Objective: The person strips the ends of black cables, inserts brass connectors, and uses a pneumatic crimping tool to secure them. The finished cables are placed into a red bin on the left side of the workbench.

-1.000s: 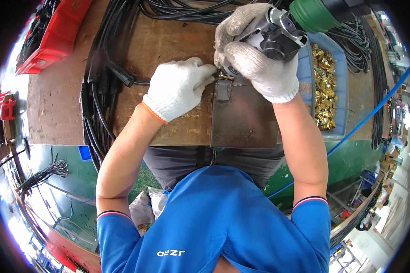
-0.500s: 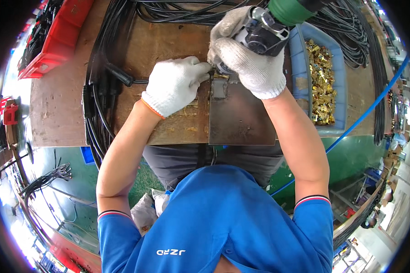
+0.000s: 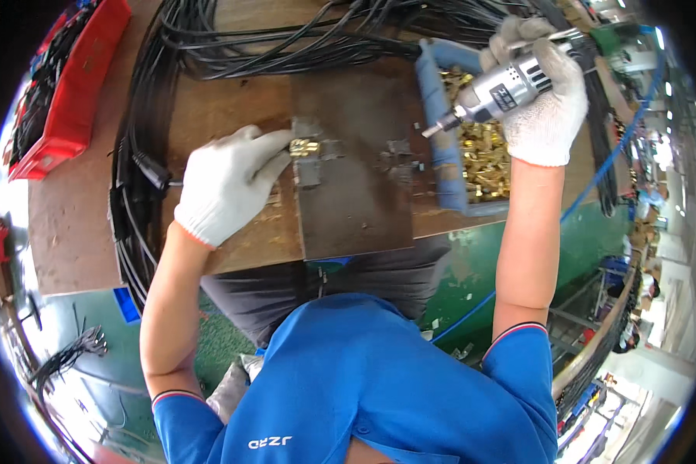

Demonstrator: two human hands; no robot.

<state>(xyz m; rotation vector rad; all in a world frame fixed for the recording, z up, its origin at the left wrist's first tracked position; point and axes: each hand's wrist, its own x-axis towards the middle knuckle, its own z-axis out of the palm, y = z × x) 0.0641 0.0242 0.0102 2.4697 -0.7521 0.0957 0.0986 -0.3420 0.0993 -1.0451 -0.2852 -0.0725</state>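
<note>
The right hand [image 3: 541, 93], in a white knit glove at the upper right of the frame, is closed around the barrel of a silver power driver [image 3: 503, 94]. The driver is tilted; its bit points toward the lower left, in front of the left wall of a blue bin [image 3: 446, 166] and well apart from the brass fitting [image 3: 305, 147].

The left hand [image 3: 232, 182], also gloved, is left of centre. Thumb and forefinger form a narrow grip at the left end of the brass fitting; from where I stand I cannot tell what is pinched between them. The fitting lies near the centre of the frame, at the left edge of a dark metal plate [image 3: 356, 213]. The plate rests on a wooden bench [image 3: 69, 201].

A black connector [image 3: 151, 171] lies left of the left hand, its thin lead running toward the glove. Loose brass parts [image 3: 483, 170] fill the blue bin. Black cables [image 3: 286, 46] cross the top of the frame. A red bin [image 3: 85, 97] occupies the upper left.
</note>
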